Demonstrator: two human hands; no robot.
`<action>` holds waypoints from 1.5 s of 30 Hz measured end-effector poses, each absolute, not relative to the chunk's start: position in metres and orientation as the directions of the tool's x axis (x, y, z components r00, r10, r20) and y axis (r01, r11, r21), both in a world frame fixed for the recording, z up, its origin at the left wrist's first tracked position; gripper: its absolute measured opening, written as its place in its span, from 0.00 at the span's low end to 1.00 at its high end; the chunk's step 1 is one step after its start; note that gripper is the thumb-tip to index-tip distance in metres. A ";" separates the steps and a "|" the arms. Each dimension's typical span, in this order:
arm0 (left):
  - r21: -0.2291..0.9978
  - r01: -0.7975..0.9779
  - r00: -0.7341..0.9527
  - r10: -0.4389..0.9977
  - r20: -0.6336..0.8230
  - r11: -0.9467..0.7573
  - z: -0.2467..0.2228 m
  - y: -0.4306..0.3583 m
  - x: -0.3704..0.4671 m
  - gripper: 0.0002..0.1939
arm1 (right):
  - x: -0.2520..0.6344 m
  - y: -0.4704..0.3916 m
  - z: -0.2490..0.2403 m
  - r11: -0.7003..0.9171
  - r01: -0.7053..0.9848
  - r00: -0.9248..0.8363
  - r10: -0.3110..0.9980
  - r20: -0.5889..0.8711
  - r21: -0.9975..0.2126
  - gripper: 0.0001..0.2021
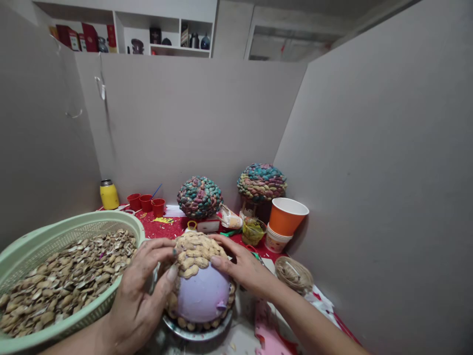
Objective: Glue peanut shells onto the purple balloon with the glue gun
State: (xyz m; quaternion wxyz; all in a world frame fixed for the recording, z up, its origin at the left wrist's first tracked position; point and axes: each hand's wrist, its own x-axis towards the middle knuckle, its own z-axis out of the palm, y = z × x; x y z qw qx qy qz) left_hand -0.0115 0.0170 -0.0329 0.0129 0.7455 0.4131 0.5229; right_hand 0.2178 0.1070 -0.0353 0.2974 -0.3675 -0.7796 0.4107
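No txt, nos. or brands legible.

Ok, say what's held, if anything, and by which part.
The left hand and right hand cup the partly shell-covered lilac balloon at its upper left and upper right sides, above a dish.

Centre: balloon [203, 296] in a bowl [199, 337], peanuts [197, 251] over its top. Left: basket [92, 225], loose shells [79, 278] inside. Behind basket: bottle [109, 197], then three cups [146, 203] to its right. Behind balloon: two domes [200, 197], the farther one rightward. Right: tub [287, 219] on a cup stack [277, 241]; twine coil [293, 274] before it.
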 end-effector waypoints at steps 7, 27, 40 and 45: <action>0.648 0.518 0.140 0.803 0.579 -0.558 -0.057 0.026 -0.014 0.24 | 0.219 0.107 -0.040 0.390 0.312 -0.559 0.813 0.165 -0.866 0.34; 0.806 0.446 0.068 0.913 0.403 -0.389 -0.042 0.029 -0.004 0.25 | 0.220 0.108 -0.043 0.384 0.307 -0.547 0.820 0.169 -0.871 0.35; 0.789 0.428 0.078 0.888 0.454 -0.441 -0.048 0.028 -0.006 0.24 | 0.220 0.106 -0.043 0.392 0.279 -0.552 0.812 0.188 -0.877 0.35; 0.792 0.461 0.041 0.902 0.430 -0.399 -0.044 0.028 -0.001 0.24 | 0.220 0.106 -0.043 0.387 0.285 -0.547 0.817 0.183 -0.877 0.35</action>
